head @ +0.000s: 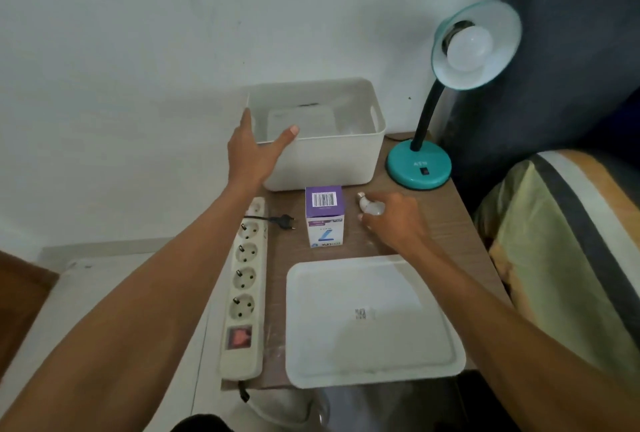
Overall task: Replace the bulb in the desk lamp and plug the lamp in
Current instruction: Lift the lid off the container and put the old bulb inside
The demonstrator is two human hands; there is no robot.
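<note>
A teal desk lamp (419, 168) stands at the table's back right, its shade tilted toward me with a white bulb (467, 45) in the socket. My right hand (394, 220) is closed on a second white bulb (370, 207) lying on the table, its metal base pointing back left. My left hand (252, 151) grips the front left rim of a white bin (346, 161). The lamp's black plug (284, 221) lies loose beside the white power strip (244, 289). A purple and white bulb box (324, 220) stands between plug and bulb.
The bin's white lid (370, 320) lies flat at the table's front. A dark sofa with a striped yellow cushion (568, 241) is on the right. The wall is close behind the bin. The small wooden table (446, 223) drops off on the left past the power strip.
</note>
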